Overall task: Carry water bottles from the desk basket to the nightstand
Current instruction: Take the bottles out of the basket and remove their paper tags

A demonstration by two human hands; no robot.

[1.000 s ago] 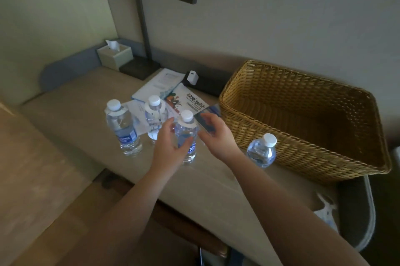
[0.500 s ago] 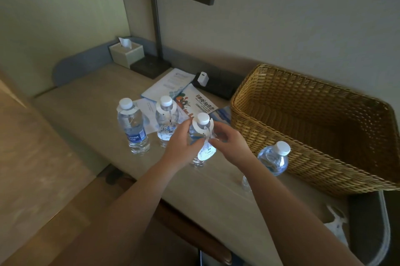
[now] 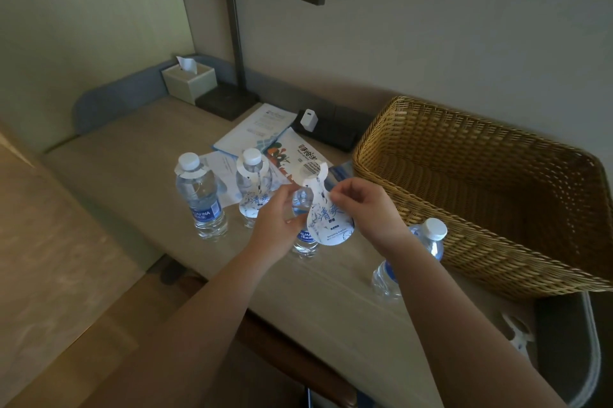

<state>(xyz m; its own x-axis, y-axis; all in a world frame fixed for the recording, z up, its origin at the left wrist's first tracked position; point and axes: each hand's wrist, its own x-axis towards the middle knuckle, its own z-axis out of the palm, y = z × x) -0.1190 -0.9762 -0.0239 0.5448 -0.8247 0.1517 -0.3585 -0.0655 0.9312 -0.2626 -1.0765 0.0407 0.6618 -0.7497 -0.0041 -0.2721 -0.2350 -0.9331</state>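
Centre of frame: both hands work one standing bottle (image 3: 303,235) on the counter (image 3: 132,155). Left hand (image 3: 277,221) curls round its body, likely steadying it. Right hand (image 3: 363,205) pinches the paper neck tag (image 3: 326,211), apparently seating it over the cap; the hands sit close together, the bottle between them.

Two more tagged bottles stand just left: one (image 3: 202,201), one (image 3: 250,188), lined up as if staged for carrying. A fourth bottle (image 3: 428,241), untagged, stands lower right beside the wicker basket (image 3: 497,241), partly behind the right forearm. Basket holds no bottle that I can see. Nightstand not in view.
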